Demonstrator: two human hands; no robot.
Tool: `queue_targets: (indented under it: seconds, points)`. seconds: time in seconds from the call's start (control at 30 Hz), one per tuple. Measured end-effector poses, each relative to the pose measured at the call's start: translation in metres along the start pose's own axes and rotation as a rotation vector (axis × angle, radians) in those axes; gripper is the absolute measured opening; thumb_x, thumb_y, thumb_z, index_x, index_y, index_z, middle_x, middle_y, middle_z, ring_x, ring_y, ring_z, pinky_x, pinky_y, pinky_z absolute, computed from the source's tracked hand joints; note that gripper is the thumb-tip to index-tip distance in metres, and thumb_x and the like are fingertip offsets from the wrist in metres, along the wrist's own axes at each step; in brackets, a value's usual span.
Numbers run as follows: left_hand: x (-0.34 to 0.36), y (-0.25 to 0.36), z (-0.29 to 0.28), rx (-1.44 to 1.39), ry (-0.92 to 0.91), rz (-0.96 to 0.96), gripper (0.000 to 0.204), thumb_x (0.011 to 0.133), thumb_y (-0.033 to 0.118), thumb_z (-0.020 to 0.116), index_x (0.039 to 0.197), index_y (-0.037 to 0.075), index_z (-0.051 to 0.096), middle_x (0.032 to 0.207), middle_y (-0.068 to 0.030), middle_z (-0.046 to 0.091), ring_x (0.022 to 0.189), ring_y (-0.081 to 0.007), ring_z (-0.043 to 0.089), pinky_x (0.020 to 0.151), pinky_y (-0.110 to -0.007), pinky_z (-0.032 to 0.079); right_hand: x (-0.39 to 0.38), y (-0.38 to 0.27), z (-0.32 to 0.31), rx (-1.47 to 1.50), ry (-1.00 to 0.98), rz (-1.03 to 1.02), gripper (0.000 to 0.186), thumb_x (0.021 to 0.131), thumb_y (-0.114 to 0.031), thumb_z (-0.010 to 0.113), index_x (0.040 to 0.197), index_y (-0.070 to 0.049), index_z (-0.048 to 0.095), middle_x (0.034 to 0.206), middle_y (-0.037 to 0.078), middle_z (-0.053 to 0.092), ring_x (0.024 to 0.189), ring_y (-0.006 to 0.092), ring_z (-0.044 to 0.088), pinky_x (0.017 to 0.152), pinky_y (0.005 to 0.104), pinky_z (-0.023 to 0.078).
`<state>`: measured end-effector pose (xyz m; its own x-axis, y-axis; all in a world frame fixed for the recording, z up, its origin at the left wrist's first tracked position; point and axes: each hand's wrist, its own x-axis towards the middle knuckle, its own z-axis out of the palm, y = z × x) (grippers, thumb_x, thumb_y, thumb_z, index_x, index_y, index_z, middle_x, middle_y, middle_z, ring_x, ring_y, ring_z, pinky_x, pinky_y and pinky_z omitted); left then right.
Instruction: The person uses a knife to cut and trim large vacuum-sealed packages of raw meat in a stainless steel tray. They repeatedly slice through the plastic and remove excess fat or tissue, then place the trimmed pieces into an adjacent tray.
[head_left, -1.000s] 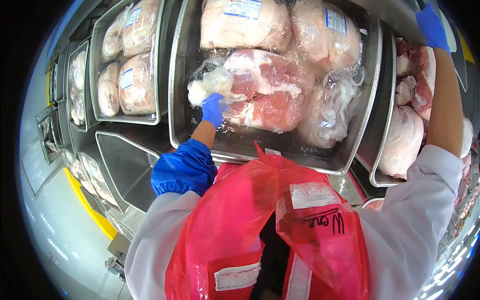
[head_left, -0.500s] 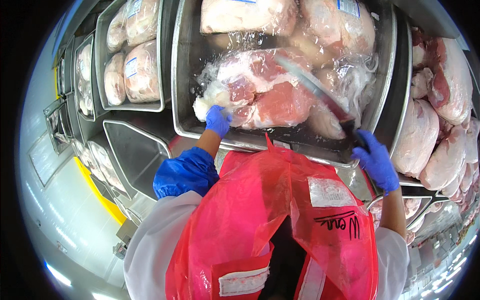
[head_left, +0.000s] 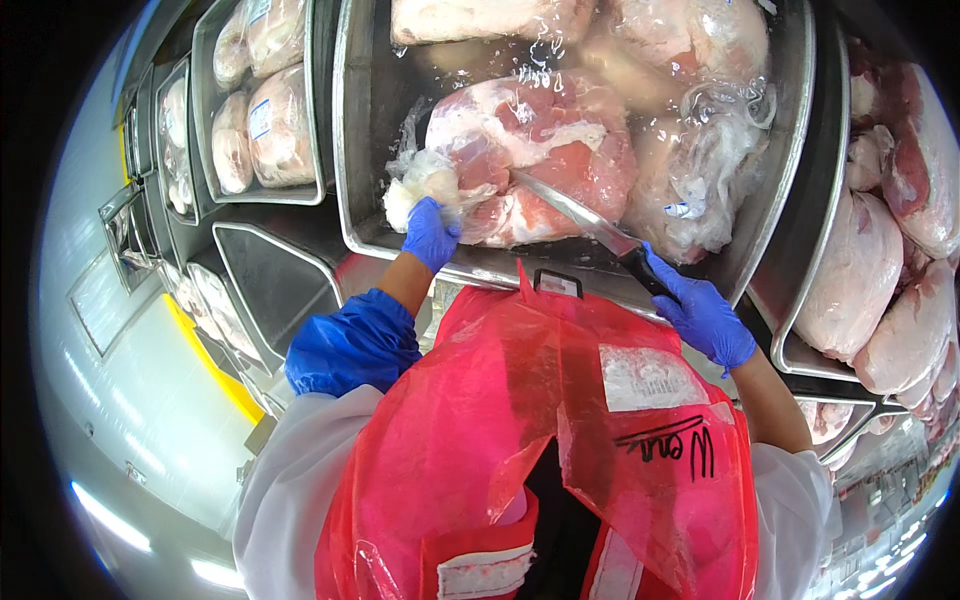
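Note:
A large cut of raw meat (head_left: 590, 150), pink with white fat, lies in a deep metal tub (head_left: 345, 150) that holds liquid. My left hand (head_left: 430, 235), in a blue glove, is closed on the whitish end of the meat (head_left: 425, 185) at its near left corner. My right hand (head_left: 705, 318), also gloved, grips the black handle of a long knife (head_left: 590, 222) near the tub's front rim. The blade slants up to the left, its tip at the middle of the meat. Crumpled clear plastic wrap (head_left: 710, 165) lies to the right of the cut.
More wrapped meat pieces (head_left: 480, 22) fill the tub's far side. To the left stand a tub of wrapped meat (head_left: 325, 120) and a dark metal tub (head_left: 275, 285). Large pale cuts (head_left: 850, 280) are piled in a bin at the right.
My right hand has moved left and slightly down, and the knife tip has gone from the far right part of the meat to its middle. The left hand keeps its hold.

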<state>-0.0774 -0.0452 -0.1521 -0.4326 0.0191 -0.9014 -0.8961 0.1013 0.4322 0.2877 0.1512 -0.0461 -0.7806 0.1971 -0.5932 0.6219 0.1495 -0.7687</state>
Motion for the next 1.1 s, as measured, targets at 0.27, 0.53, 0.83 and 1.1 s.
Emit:
queue_targets:
  seconds: [0.27,0.53,0.83,1.1]
  points:
    - [-0.059,0.0,0.041,-0.074,0.004,0.043,0.011,0.086,0.015,0.041,0.09,0.013,0.05,0.07,-0.0015,0.052,0.052,-0.0143,0.048,0.039,-0.024,0.038,0.005,0.018,0.08,-0.335,0.04,0.075,0.071,0.08,-0.01,0.053,0.142,-0.014,0.02,0.068,0.022,0.059,0.056,0.0369,0.059,0.051,0.0488,0.047]
    - [-0.003,-0.02,0.001,-0.011,-0.083,-0.064,0.014,0.088,0.017,0.038,0.085,0.014,0.052,0.066,-0.0008,0.052,0.05,-0.0134,0.049,0.037,-0.023,0.038,0.027,0.018,0.069,-0.12,0.149,-0.108,0.07,0.081,-0.01,0.049,0.143,-0.017,0.016,0.063,0.02,0.059,0.05,0.0324,0.06,0.041,0.0461,0.046]
    - [0.011,-0.033,0.022,-0.125,-0.207,-0.181,0.013,0.086,0.019,0.04,0.083,0.013,0.051,0.064,-0.0014,0.051,0.055,-0.0154,0.05,0.046,-0.027,0.043,0.043,0.021,0.056,-0.976,0.394,-0.138,0.062,0.084,-0.012,0.046,0.142,-0.021,0.025,0.049,0.011,0.043,0.039,0.0241,0.05,0.037,0.0422,0.043]
    - [0.012,-0.054,0.012,0.495,-0.444,0.448,0.016,0.086,0.021,0.039,0.087,0.012,0.052,0.07,-0.0041,0.053,0.059,-0.0188,0.051,0.049,-0.031,0.043,0.041,0.023,-0.018,-0.637,0.167,-0.15,0.074,0.078,-0.001,0.049,0.143,-0.024,0.023,0.078,0.019,0.054,0.063,0.0306,0.057,0.055,0.0416,0.046]
